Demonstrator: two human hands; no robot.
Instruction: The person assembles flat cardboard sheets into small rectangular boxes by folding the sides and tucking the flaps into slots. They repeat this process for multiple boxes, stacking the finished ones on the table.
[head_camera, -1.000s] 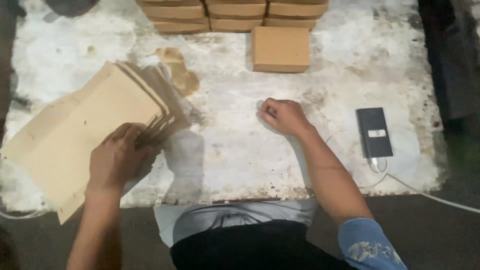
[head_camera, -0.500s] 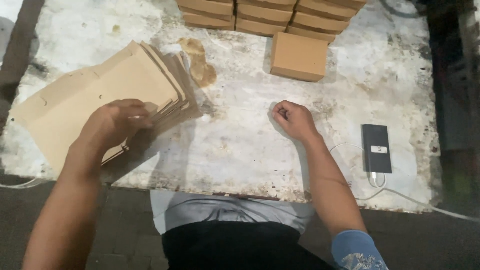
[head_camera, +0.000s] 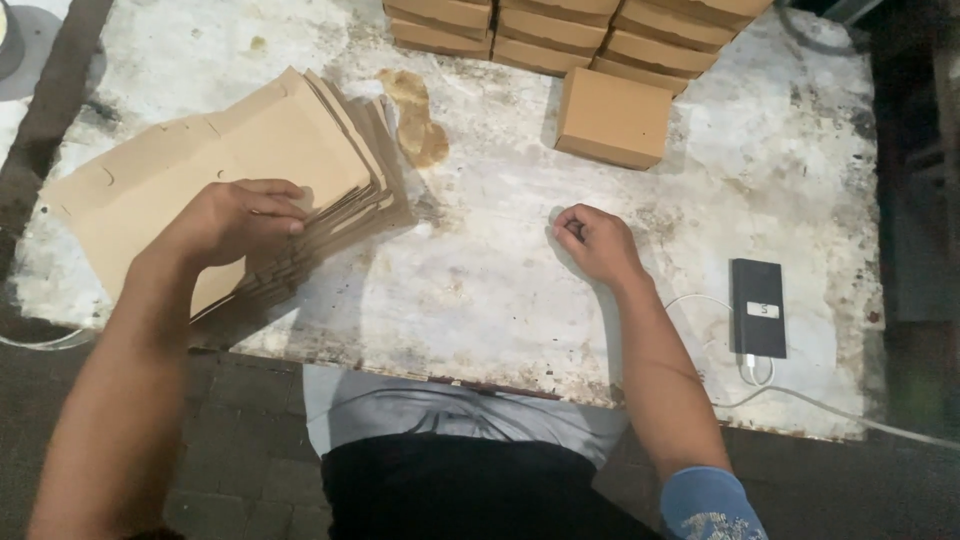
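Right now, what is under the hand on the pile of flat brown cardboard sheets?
The left hand lies on the fanned stack of flat brown cardboard sheets, which rests on the stained white table. The sheet beneath the palm is covered.

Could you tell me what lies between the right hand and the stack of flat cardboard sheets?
Only bare, stained tabletop separates the right hand from the cardboard sheets, per the head view.

Your left hand covers part of the flat cardboard stack. The far box rows are cut off by the top edge. Your right hand's curled fingers hide the palm.
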